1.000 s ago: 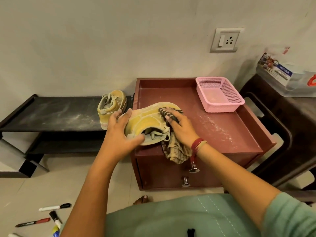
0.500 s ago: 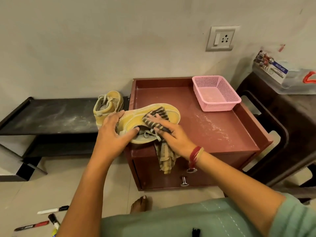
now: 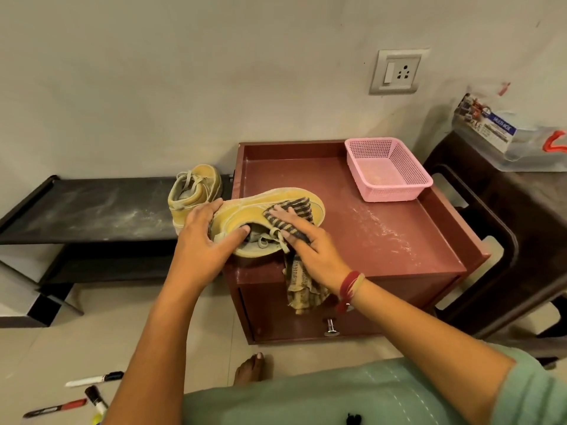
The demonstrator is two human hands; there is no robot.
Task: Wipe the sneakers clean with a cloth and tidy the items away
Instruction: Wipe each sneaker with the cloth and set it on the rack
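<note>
A dusty yellow sneaker lies on its side at the front left of the red-brown cabinet top. My left hand grips its heel, thumb at the shoe's opening. My right hand holds a striped cloth and presses it against the sneaker's side near the laces. The cloth's loose end hangs over the cabinet front. The second yellow sneaker stands upright on the black shelf, just behind my left hand.
A pink mesh basket sits at the cabinet's back right. White dust streaks the cabinet top and the shelf. A dark stool with a plastic box stands to the right. Markers lie on the floor at lower left.
My right hand has rubbed the cloth along the sneaker from the toe end toward the laces. My left hand keeps its grip on the heel.
</note>
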